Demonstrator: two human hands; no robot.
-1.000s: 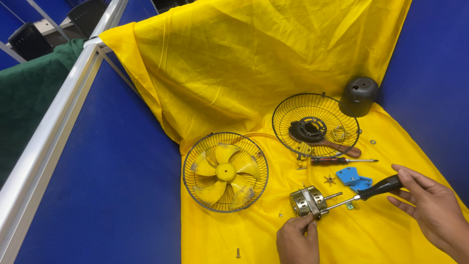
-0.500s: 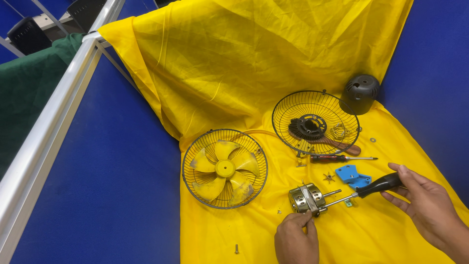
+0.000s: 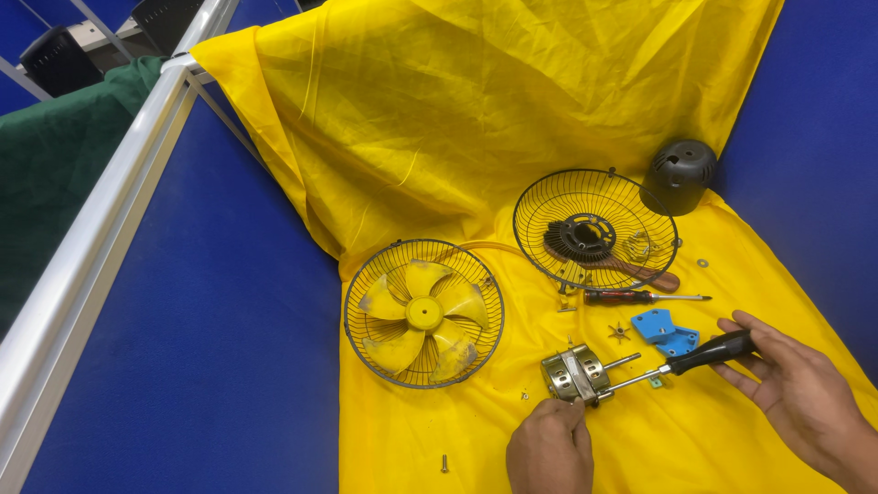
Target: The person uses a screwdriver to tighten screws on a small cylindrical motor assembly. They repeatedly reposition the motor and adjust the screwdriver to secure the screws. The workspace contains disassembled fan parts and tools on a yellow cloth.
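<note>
Your left hand point(image 3: 549, 448) pinches the metal motor point(image 3: 574, 373) while your right hand point(image 3: 796, 389) grips the black-handled screwdriver point(image 3: 681, 359); its tip could slip, scattering loose screws point(image 3: 444, 463) at 7 o'clock.

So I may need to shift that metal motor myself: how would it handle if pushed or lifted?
The motor looks like solid metal, so probably heavy for its size. Its rounded body and protruding shaft suggest it could roll or pivot on the yellow cloth; the left hand steadies it, perhaps for that reason.
</note>
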